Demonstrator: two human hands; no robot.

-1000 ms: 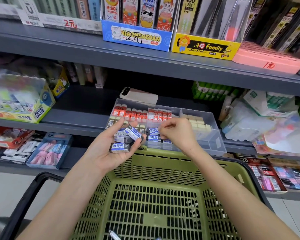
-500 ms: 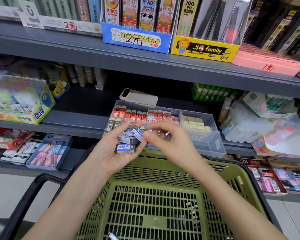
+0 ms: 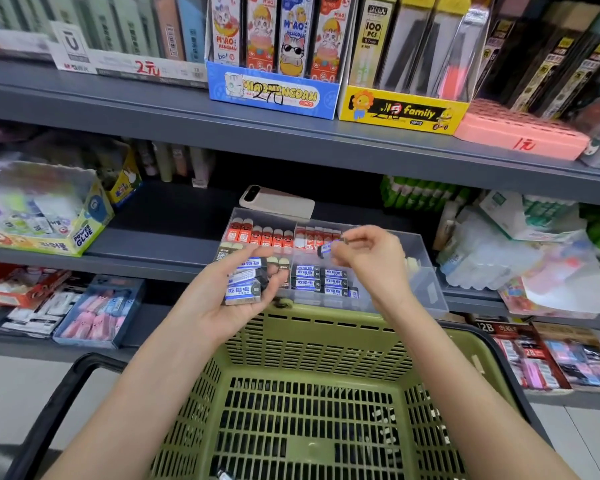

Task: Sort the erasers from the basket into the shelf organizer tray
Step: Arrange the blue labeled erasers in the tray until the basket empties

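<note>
While right hand pinches an eraser, a carton reads "POWER GLUE".

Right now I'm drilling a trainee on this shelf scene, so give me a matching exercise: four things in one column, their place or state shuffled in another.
1 left hand
2 right hand
3 basket
4 phone

a lies behind the tray
b pinches one eraser
c green, below both hands
d holds a stack of erasers

Pairs: 1-d, 2-b, 3-c, 4-a.
</note>
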